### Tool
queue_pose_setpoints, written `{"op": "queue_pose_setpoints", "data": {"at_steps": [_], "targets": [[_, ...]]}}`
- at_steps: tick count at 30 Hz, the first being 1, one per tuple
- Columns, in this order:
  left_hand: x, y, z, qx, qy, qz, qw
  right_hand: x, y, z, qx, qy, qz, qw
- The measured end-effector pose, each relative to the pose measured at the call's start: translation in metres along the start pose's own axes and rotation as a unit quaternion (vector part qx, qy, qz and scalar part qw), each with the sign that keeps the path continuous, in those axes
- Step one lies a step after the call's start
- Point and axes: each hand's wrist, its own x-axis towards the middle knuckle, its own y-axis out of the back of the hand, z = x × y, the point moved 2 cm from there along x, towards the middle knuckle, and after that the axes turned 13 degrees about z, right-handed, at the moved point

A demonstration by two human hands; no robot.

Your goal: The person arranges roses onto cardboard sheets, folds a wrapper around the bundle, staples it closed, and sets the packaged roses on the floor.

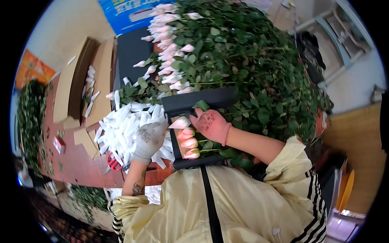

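Sleeved rosebud (181, 122): located between the two hands, at the left edge of the black tray (190, 103), toward its far wall. Long axis runs roughly left to right; the pointed sleeve end faces the left hand (149, 139), the stem side the right hand (210, 124). Both hands are close—fingers curled; whether either grips cannot be determined. Three unsleeved rosebuds (189, 143) lie between it and the tray's near wall.

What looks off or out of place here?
The left hand is gloved whitish, the right hand pink: an odd pair. Red-handled scissors lie against a jumbled heap of white wraps on the table and could get buried.
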Motion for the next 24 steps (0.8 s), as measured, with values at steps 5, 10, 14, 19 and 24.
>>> {"op": "queue_pose_setpoints", "data": {"at_steps": [5, 10, 14, 19, 24], "targets": [[-0.012, 0.015, -0.015, 0.015, 0.056, -0.011, 0.998, -0.002, -0.003, -0.003, 0.038, -0.01, 0.073, 0.997], [-0.037, 0.06, -0.064, 0.099, 0.26, -0.034, 0.96, -0.009, -0.008, 0.005, 0.022, -0.012, 0.087, 0.996], [0.004, 0.065, -0.005, 0.065, 0.197, -0.022, 0.978, -0.006, 0.0, 0.003, -0.005, -0.015, 0.059, 0.998], [0.031, 0.006, 0.071, 0.015, 0.035, -0.129, 0.991, -0.004, -0.001, 0.003, -0.041, -0.004, 0.021, 0.999], [0.02, -0.006, 0.071, -0.056, 0.109, -0.139, 0.983, -0.006, 0.0, 0.007, -0.022, -0.006, 0.074, 0.997]]}}
